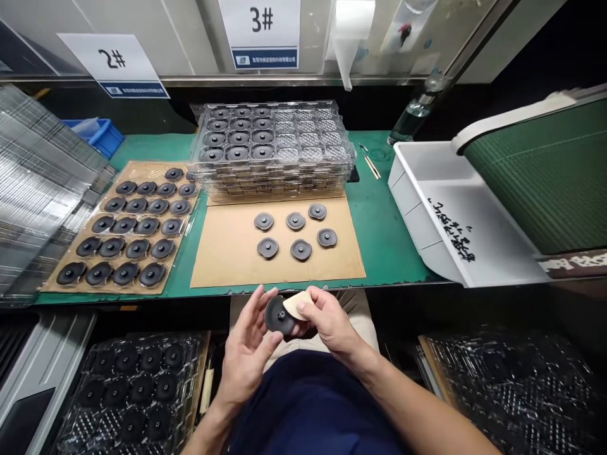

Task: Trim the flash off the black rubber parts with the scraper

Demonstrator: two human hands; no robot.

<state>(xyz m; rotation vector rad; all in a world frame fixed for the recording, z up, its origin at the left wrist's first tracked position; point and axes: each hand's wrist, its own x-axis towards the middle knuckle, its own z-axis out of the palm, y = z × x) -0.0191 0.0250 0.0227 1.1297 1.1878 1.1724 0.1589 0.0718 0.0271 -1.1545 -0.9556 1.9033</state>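
My left hand (246, 354) and my right hand (332, 325) are together over my lap, just below the table's front edge. Between them is a round dark rubber disc (277, 315) with a small hub in its middle. The left hand's fingertips grip its left edge. My right hand pinches a small beige wedge-shaped piece (298, 303) and presses it against the disc's upper right edge. Several more dark discs (294, 221) lie loose on a brown cardboard sheet (227, 253) on the green table.
A stack of clear blister trays (275, 151), partly filled with discs, stands behind the cardboard. Left, a second cardboard (128, 221) carries rows of discs. A white bin (455, 215) and green conveyor (545, 170) are right. Trays of discs (133, 379) sit below the table.
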